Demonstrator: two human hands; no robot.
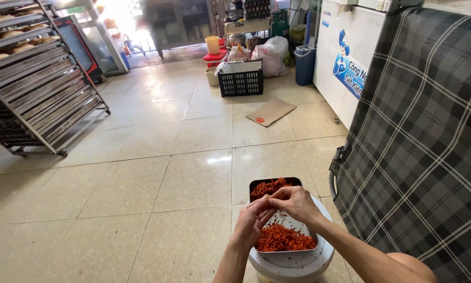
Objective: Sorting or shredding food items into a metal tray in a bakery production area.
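Left hand point(252, 220): fingers pinched on red shreds point(283, 238), over tray point(297, 181).
Right hand point(294, 200): fingers pinching same shreds, touching left.
Tray: atop white bucket point(293, 264).
Around: checkered chair point(424, 141) right; black crate point(241, 79), cardboard point(270, 111), rack point(36, 78) well apart.

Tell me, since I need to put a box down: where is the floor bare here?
Bare floor tiles lie between the rack and the tray. Crowded: the far end around the black crate.

The shiny metal tray point(304, 228) holds dry, stringy red shreds point(285, 238), sits on a smooth white plastic bucket point(298, 264), and the tiled floor point(157, 173) looks glossy.
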